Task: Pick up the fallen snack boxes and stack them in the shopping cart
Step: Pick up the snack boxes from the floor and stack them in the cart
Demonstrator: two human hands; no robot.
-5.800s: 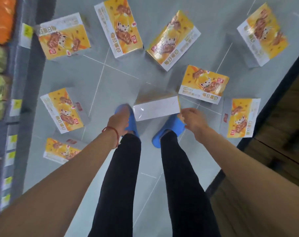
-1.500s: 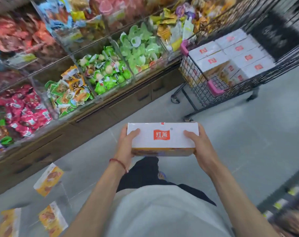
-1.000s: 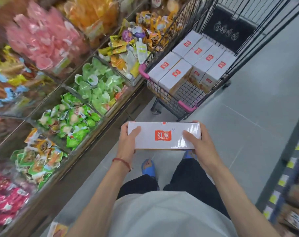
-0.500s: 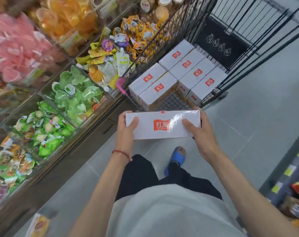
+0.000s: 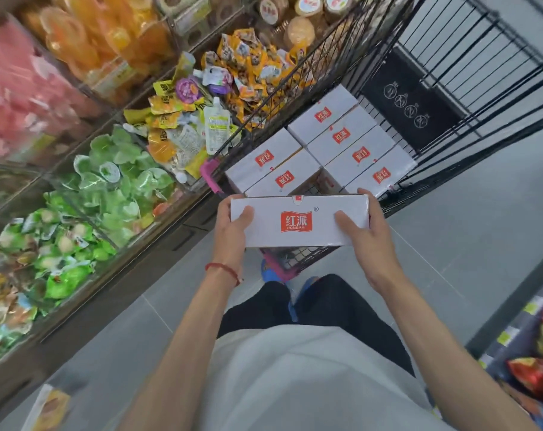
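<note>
White red-logo snack box above the near end of the black wire shopping cart.
Left hand and right hand clasp its ends, fingers curled; set askew, it could slip off the stacked white boxes.

The person wears a loose, pale grey-white top over black trousers, and 2 blue slippers peep out past the trouser legs. Both forearms are bare down to the left hand and the right hand. A thin red cord bracelet circles the left wrist, with 1 short loose end sticking out at its side.
</note>
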